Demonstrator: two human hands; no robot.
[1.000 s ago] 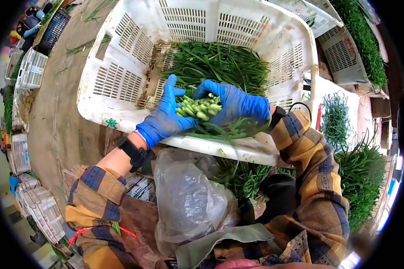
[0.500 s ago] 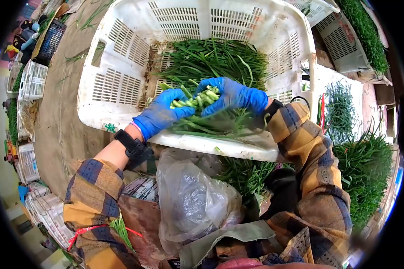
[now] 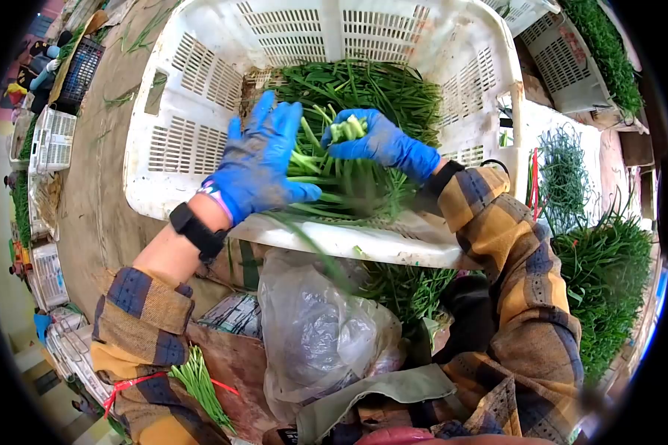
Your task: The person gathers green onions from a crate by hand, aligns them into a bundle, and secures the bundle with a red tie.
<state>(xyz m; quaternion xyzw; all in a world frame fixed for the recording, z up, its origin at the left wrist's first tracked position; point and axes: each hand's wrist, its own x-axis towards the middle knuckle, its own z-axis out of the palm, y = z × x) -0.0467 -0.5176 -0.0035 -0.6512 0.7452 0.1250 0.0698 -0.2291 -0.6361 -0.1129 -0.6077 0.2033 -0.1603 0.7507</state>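
My left hand [image 3: 263,159], in a blue glove, is spread with its fingers apart over the front left part of a white plastic crate [image 3: 319,236]. Loose green stalks lie beside and beneath it. My right hand [image 3: 378,141], also gloved in blue, is closed round a bunch of green stalks [image 3: 347,130], whose pale cut ends stick out towards the left. The leaves hang below that hand, partly blurred. More long green leaves [image 3: 364,89] lie on the crate floor behind my hands.
A clear plastic bag [image 3: 323,326] lies below the crate. Cut stalks [image 3: 200,382] lie by my left sleeve. Leafy greens [image 3: 605,282] are heaped at the right, near thin ties [image 3: 562,178]. Another crate [image 3: 575,74] stands upper right; a person [image 3: 44,59] is far upper left.
My left hand has come off the bunch, moved left and opened. My right hand still holds stalks, now in a tighter bunch. More of the cut stalks by my left sleeve show.
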